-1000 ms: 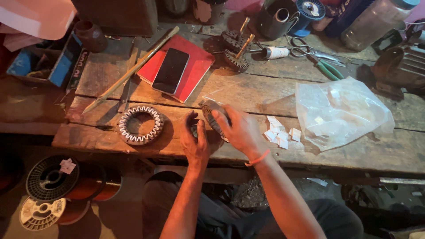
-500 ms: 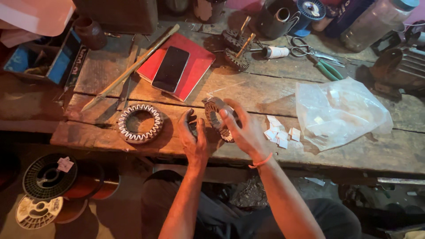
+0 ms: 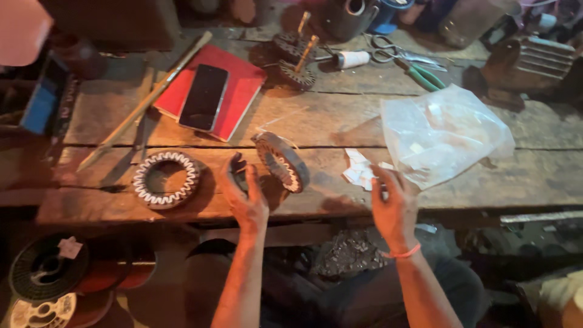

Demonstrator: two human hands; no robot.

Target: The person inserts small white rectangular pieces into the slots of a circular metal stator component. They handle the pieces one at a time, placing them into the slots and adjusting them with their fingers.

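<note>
Hands at a rough wooden desk, seen from above. Left hand rests at the near edge of the desk, its fingers curled around the lower rim of a toothed metal ring, which stands tilted on edge against the desk top; the thumb side is hidden, so the firmness of the hold cannot be judged. Right hand lies well to the right of this ring, fingers loosely bent and close together, their tips at a small heap of white paper slips; whether a slip is pinched between them cannot be told. An orange band circles the right wrist.

A second ring with white winding lies flat on the desk to the left of the left hand, apart from it. Behind it a dark phone rests on a red notebook, with a long wooden stick running diagonally just beside the notebook. A crumpled clear plastic bag lies just right of the paper slips. Green-handled scissors and a white spool sit at the far edge. Wire reels lie on the floor below the desk at lower left.
</note>
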